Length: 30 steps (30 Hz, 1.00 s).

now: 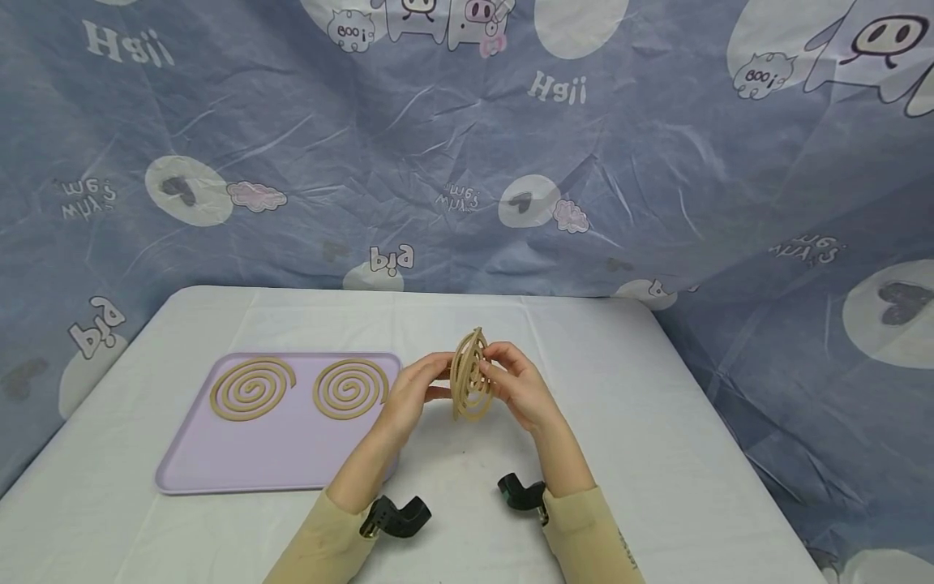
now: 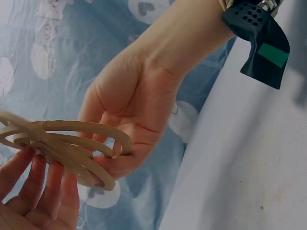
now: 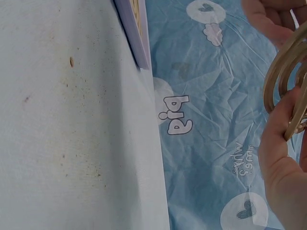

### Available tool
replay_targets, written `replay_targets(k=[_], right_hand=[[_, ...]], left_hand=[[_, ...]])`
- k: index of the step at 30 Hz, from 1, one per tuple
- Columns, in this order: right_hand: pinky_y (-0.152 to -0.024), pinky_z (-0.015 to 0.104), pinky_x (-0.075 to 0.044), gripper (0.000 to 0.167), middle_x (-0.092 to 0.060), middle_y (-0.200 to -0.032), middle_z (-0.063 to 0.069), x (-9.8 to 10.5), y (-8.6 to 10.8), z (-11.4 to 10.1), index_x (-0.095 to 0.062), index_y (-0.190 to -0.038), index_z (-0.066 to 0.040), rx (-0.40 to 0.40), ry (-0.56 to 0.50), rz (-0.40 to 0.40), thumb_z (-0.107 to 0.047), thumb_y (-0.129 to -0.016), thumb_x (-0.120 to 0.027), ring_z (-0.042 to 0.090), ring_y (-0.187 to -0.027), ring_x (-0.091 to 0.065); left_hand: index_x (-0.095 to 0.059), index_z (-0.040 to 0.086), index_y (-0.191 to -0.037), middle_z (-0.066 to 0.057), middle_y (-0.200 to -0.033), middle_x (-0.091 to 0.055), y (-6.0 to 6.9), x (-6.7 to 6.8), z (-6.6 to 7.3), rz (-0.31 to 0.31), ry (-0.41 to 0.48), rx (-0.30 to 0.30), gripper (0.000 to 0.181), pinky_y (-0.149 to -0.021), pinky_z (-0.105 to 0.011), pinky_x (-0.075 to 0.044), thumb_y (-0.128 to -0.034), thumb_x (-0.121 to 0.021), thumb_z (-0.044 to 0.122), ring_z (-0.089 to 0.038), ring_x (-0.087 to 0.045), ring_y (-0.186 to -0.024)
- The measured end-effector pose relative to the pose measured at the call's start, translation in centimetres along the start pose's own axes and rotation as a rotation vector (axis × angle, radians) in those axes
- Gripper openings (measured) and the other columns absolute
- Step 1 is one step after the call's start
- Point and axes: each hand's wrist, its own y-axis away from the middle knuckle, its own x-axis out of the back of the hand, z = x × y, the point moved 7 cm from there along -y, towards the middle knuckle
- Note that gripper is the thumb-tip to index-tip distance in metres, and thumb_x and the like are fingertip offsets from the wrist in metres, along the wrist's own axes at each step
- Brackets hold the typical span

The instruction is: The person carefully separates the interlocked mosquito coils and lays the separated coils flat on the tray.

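Note:
Between both hands, tan mosquito coils [image 1: 456,381] stand on edge above the table, their rings overlapping and splayed apart. My left hand [image 1: 410,393] grips the near-left side; in the left wrist view, the coil's rings [image 2: 72,125] pass in front of its fingers. With thumb and fingers, my right hand [image 1: 521,389] pinches the right side. Only part of that grip and the coil [image 3: 273,79] shows at the right edge of the right wrist view. Two more mosquito coils, one on the left [image 1: 252,389] and one on the right [image 1: 350,389], lie flat on a lilac tray [image 1: 255,462].
The tray sits on the left of a white-covered table [image 1: 657,454], close to my left forearm. Brown crumbs [image 3: 71,62] dot the cloth near the hands. A blue patterned curtain [image 1: 409,146] hangs behind the table. Black camera mounts [image 1: 397,519] stick out from both wrists.

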Motion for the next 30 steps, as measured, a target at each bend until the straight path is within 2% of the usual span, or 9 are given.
replay_targets(k=[2, 5, 9, 13, 16, 21, 25, 30], right_hand=[[-0.071, 0.026, -0.050, 0.013, -0.049, -0.107, 0.008, 0.1, 0.0, -0.1, -0.054, -0.102, -0.012, 0.001, 0.005, 0.010, -0.001, -0.094, -0.053, 0.011, -0.083, -0.056], [-0.071, 0.026, -0.050, 0.013, -0.049, -0.108, 0.008, 0.2, -0.1, -0.1, -0.054, -0.104, -0.009, -0.001, 0.039, 0.027, -0.003, -0.094, -0.055, 0.012, -0.084, -0.055], [-0.071, 0.025, -0.050, 0.019, -0.048, -0.111, 0.008, 0.3, 0.0, 0.0, -0.052, -0.110, -0.002, -0.010, 0.098, 0.051, -0.005, -0.093, -0.057, 0.013, -0.086, -0.055], [-0.072, 0.025, -0.051, 0.026, -0.047, -0.113, 0.010, 0.2, 0.1, -0.1, -0.048, -0.116, 0.004, -0.008, 0.134, 0.053, -0.005, -0.093, -0.057, 0.012, -0.086, -0.056], [-0.072, 0.025, -0.051, 0.027, -0.047, -0.112, 0.010, 0.1, 0.2, -0.3, -0.047, -0.116, 0.007, 0.000, 0.140, 0.050, -0.003, -0.093, -0.056, 0.011, -0.085, -0.058], [-0.072, 0.027, -0.051, 0.028, -0.048, -0.113, 0.011, 0.0, 0.4, -0.6, -0.048, -0.117, 0.007, 0.017, 0.154, 0.043, -0.004, -0.093, -0.057, 0.012, -0.083, -0.060], [-0.072, 0.028, -0.052, 0.029, -0.048, -0.114, 0.012, 0.0, 0.4, -0.8, -0.048, -0.117, 0.006, 0.027, 0.173, 0.034, -0.006, -0.093, -0.058, 0.013, -0.082, -0.061], [-0.071, 0.027, -0.052, 0.029, -0.048, -0.114, 0.013, -0.1, 0.3, -0.9, -0.049, -0.117, 0.006, 0.034, 0.185, 0.032, -0.006, -0.092, -0.059, 0.013, -0.078, -0.061]], left_hand=[[-0.059, -0.005, -0.117, -0.018, -0.109, -0.061, 0.2, -0.2, 0.5, 0.003, -0.042, -0.026, 0.037, -0.079, -0.037, -0.053, -0.0996, -0.041, 0.022, -0.024, -0.058, -0.097], [-0.058, 0.001, -0.120, -0.013, -0.106, -0.062, 0.4, -0.3, 1.3, 0.043, -0.162, -0.051, 0.032, -0.074, -0.032, -0.054, -0.0950, -0.055, 0.021, -0.020, -0.059, -0.094], [-0.053, 0.005, -0.126, -0.013, -0.104, -0.063, 1.0, -0.5, 3.2, 0.118, -0.309, -0.103, 0.047, -0.066, -0.030, -0.055, -0.0840, -0.071, 0.013, -0.020, -0.062, -0.086], [-0.051, -0.002, -0.125, -0.022, -0.097, -0.062, 1.5, -0.6, 4.8, 0.162, -0.345, -0.182, 0.051, -0.057, -0.030, -0.056, -0.0795, -0.073, 0.002, -0.028, -0.064, -0.075], [-0.054, 0.000, -0.123, -0.022, -0.094, -0.063, 1.3, -0.4, 4.2, 0.175, -0.358, -0.214, 0.049, -0.054, -0.027, -0.055, -0.0784, -0.073, -0.002, -0.026, -0.065, -0.071], [-0.057, 0.009, -0.122, -0.013, -0.094, -0.065, 0.9, 0.2, 2.6, 0.189, -0.378, -0.226, 0.047, -0.051, -0.024, -0.054, -0.0784, -0.072, 0.001, -0.018, -0.065, -0.069], [-0.059, 0.011, -0.121, -0.010, -0.093, -0.066, 0.9, 0.3, 2.4, 0.211, -0.372, -0.251, 0.045, -0.049, -0.025, -0.054, -0.0786, -0.070, 0.002, -0.017, -0.065, -0.069], [-0.061, 0.009, -0.118, -0.011, -0.090, -0.066, 1.1, 0.7, 2.3, 0.281, -0.399, -0.270, 0.044, -0.047, -0.026, -0.053, -0.0761, -0.070, -0.001, -0.019, -0.065, -0.064]])
